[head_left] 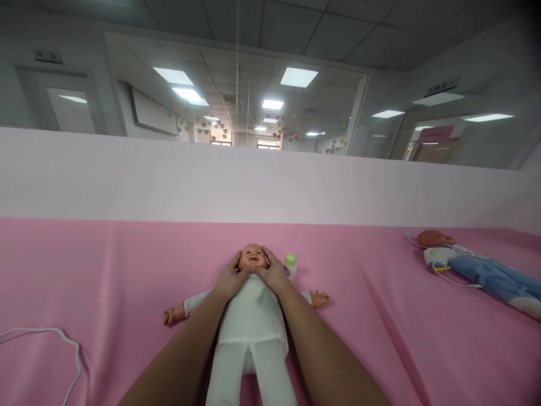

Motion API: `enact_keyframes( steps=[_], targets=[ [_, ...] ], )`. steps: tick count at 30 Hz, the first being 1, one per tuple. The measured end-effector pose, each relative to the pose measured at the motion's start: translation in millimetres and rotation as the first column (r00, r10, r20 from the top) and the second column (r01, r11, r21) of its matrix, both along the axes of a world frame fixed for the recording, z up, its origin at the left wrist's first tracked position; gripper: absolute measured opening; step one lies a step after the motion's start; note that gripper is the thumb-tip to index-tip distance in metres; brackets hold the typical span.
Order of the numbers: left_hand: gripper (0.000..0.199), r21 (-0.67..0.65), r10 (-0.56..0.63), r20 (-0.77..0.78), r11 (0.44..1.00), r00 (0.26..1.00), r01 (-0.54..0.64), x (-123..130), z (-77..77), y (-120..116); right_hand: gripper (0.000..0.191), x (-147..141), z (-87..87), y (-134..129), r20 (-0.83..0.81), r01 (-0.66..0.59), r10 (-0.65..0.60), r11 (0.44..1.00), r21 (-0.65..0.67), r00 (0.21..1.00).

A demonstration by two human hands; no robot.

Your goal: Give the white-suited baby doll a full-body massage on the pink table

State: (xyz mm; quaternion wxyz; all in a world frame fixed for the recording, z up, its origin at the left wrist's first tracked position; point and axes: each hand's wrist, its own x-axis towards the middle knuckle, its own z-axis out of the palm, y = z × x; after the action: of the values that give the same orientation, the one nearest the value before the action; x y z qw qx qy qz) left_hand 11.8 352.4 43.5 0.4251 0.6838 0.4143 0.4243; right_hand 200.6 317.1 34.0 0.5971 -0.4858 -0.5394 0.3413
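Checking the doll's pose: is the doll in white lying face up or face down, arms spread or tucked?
Face up, arms spread. The doll in white shows its face between the left hand and right hand; both arms stretch sideways on the pink cloth.

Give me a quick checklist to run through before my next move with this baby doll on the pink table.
1. Left hand on the doll's cheek: ok.
2. Right hand on the other cheek: ok.
3. Baby doll flat on its back, arms out: ok.
4. Small bottle with green cap upright beside the doll's head, close to the right hand: ok.
5. White cable at the left, apart from the doll: ok.
6. How firm the grip on the head is: cannot tell.
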Motion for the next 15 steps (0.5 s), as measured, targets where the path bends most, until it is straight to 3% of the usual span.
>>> enact_keyframes(
  steps=[8, 15],
  targets=[
    [0.094, 0.017, -0.043, 0.061, 0.999, 0.997, 0.042, -1, -5.6, 5, 0.099, 9, 1.1, -1, -0.012, -0.079, 0.079, 0.996, -0.035, 0.997],
    [0.091, -0.02, -0.08, 0.225, 0.996, 0.971, 0.087, -1, -22.2, 19, 0.088, 16, 3.0, -4, -0.118, -0.196, 0.191, 0.98, -0.029, 0.974]
  ],
)
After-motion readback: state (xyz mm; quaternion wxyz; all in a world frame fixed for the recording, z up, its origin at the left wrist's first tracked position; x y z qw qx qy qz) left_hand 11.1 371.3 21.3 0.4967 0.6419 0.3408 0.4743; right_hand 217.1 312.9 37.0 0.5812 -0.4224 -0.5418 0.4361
